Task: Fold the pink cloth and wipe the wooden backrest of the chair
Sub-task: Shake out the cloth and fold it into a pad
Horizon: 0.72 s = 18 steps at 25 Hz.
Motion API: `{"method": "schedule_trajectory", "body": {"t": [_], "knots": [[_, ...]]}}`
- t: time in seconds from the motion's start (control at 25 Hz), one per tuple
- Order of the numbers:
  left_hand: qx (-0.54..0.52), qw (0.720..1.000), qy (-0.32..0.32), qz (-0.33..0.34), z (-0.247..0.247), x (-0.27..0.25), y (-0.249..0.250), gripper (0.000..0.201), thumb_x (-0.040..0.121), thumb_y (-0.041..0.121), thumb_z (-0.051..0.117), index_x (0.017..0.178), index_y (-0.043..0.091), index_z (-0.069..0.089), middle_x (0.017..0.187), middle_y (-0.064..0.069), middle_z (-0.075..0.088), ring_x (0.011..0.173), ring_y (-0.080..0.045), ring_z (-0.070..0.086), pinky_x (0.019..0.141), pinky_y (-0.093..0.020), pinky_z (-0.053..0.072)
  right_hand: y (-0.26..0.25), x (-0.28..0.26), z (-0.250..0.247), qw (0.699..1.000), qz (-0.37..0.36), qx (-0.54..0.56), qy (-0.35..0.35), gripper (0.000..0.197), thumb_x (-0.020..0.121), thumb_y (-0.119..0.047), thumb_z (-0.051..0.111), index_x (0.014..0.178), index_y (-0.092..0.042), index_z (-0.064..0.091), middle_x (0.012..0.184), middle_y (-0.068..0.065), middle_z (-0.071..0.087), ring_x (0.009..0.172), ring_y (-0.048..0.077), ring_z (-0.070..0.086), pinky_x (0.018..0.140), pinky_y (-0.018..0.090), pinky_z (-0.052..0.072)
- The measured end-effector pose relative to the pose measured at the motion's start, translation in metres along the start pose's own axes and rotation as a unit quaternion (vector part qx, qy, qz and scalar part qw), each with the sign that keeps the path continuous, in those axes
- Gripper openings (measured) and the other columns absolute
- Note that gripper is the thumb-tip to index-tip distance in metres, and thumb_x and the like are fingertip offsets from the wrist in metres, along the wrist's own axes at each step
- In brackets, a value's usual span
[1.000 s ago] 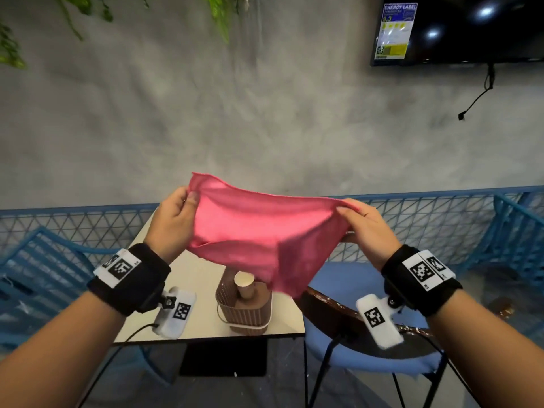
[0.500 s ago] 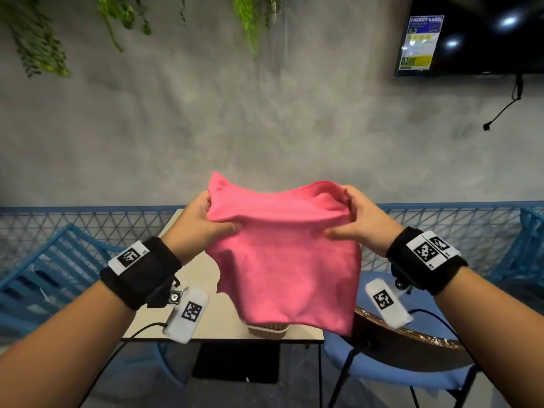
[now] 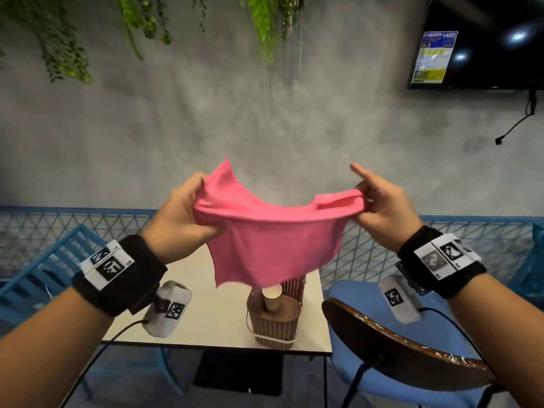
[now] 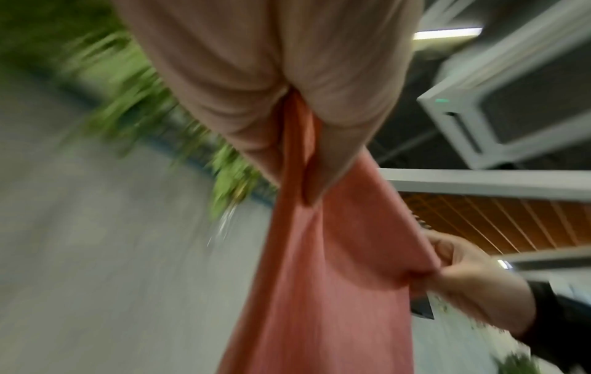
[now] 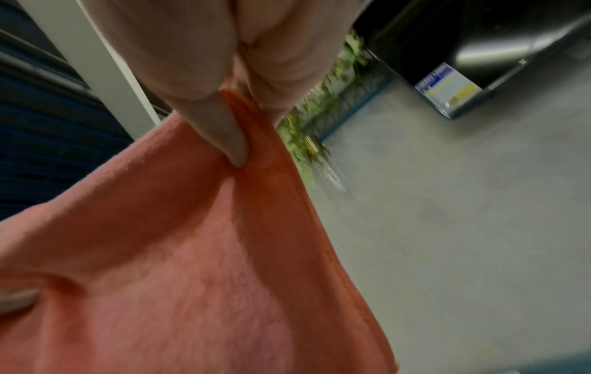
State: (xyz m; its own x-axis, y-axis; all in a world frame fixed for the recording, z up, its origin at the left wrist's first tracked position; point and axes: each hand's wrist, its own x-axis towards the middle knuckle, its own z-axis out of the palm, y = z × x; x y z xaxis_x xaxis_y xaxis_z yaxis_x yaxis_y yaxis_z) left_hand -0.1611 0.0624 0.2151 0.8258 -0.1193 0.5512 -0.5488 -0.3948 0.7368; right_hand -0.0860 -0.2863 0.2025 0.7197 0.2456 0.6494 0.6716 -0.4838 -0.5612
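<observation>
The pink cloth (image 3: 270, 242) hangs folded in the air between both hands, sagging in the middle. My left hand (image 3: 188, 213) grips its left end, thumb curled over the front; the same cloth (image 4: 323, 265) runs out from under that palm in the left wrist view. My right hand (image 3: 374, 201) pinches the right end with the index finger sticking out. In the right wrist view the thumb presses into the cloth (image 5: 191, 253). The chair's dark wooden backrest (image 3: 391, 346), flecked with white crumbs along its top edge, curves below my right wrist, in front of a blue seat (image 3: 362, 293).
A white table (image 3: 217, 313) stands below the cloth with a brown ribbed basket (image 3: 275, 322) holding a paper cup. Blue chairs stand at far left (image 3: 38, 272) and far right. A blue mesh fence (image 3: 382, 245) runs along the grey wall. A screen (image 3: 482, 39) hangs top right.
The hands have spread apart again and risen, stretching the folded cloth sideways. It now hangs shorter, uncovering the basket. The right index finger has lifted off the cloth.
</observation>
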Motion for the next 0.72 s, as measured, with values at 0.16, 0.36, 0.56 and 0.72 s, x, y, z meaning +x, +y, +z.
{"method": "schedule_trajectory", "body": {"t": [0.16,0.36,0.56,0.72], "knots": [[0.055,0.975,0.117,0.181,-0.018,0.007,0.029,0.050,0.068,-0.010,0.072,0.096,0.029,0.057,0.083,-0.011,0.061,0.070,-0.010,0.053,0.060,-0.024,0.045,-0.019,0.016,-0.028,0.990,-0.086,0.057,0.098,0.070,0.077,0.011,0.072,0.137,-0.012,0.045,0.091,0.010,0.063,0.077,-0.004,0.058,0.079,0.015,0.051],[0.119,0.968,0.084,0.206,-0.025,0.019,0.012,0.023,0.069,-0.016,0.074,0.076,0.006,0.070,0.096,-0.023,0.063,0.088,-0.024,0.066,0.085,-0.026,0.055,0.006,0.020,-0.027,0.992,-0.085,0.065,0.065,0.026,0.073,0.008,0.076,0.089,-0.012,0.071,0.079,0.012,0.064,0.073,0.008,0.061,0.069,0.023,0.052],[0.041,0.987,0.081,0.134,-0.029,0.024,-0.002,0.003,0.067,0.011,0.073,0.069,0.011,0.072,0.097,-0.013,0.071,0.086,-0.016,0.069,0.085,-0.030,0.057,0.011,0.015,-0.030,0.962,-0.066,0.260,0.047,0.037,0.070,0.012,0.074,0.062,-0.024,0.073,0.076,-0.008,0.061,0.075,0.011,0.064,0.074,0.022,0.053],[-0.012,0.990,0.068,0.123,-0.034,0.032,-0.004,0.019,0.070,-0.007,0.065,0.074,0.011,0.072,0.085,0.004,0.076,0.077,-0.014,0.069,0.078,-0.027,0.054,0.009,0.017,-0.040,0.962,-0.059,0.265,0.024,0.045,0.074,0.020,0.055,0.055,-0.017,0.070,0.089,0.001,0.075,0.086,0.023,0.069,0.084,0.030,0.055]]}}
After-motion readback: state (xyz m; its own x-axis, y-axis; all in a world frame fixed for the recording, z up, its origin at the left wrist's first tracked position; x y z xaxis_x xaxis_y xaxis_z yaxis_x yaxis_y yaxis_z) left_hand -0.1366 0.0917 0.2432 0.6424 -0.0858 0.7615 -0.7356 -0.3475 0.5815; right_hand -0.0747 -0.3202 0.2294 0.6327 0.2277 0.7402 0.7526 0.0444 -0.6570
